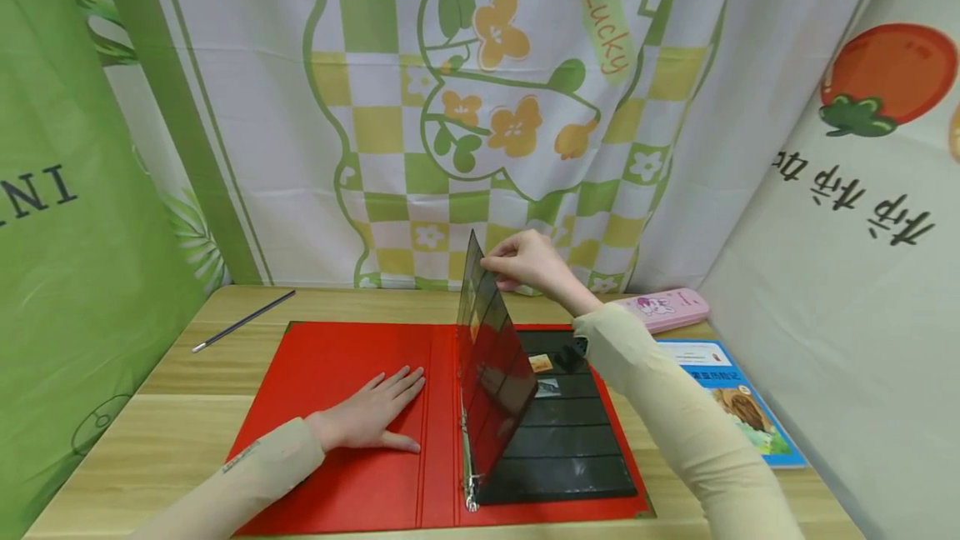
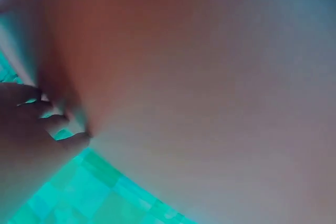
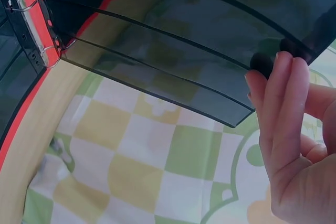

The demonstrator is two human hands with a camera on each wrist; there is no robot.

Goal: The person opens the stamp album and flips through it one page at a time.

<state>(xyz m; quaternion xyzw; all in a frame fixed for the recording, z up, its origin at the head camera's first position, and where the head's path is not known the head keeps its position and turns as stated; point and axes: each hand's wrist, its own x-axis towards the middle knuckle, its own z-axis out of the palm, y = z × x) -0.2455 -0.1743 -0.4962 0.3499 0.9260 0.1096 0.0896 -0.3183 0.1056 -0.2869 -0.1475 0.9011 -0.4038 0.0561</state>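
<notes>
A red ring-bound stamp album [image 1: 337,357] lies spread on the table. My left hand [image 1: 371,413] rests flat on its bare inner cover, fingers spread. My right hand [image 1: 531,261] pinches the outer edge of a dark see-through album page [image 1: 498,365], which stands nearly upright from the metal rings [image 1: 471,494]. In the right wrist view, fingertips [image 3: 294,69] meet the page [image 3: 173,40] near its corner. Beneath it, a black page [image 1: 570,440] with strip pockets bears an orange stamp [image 1: 540,363] and a greyish stamp [image 1: 548,388]. The left wrist view is mostly blurred.
A dark pencil [image 1: 243,322] lies at the table's back left. Right of the album are a pink pencil case [image 1: 678,308] and a blue-edged book [image 1: 750,415], partly behind my right sleeve. Printed curtains [image 1: 262,148] hang around the table.
</notes>
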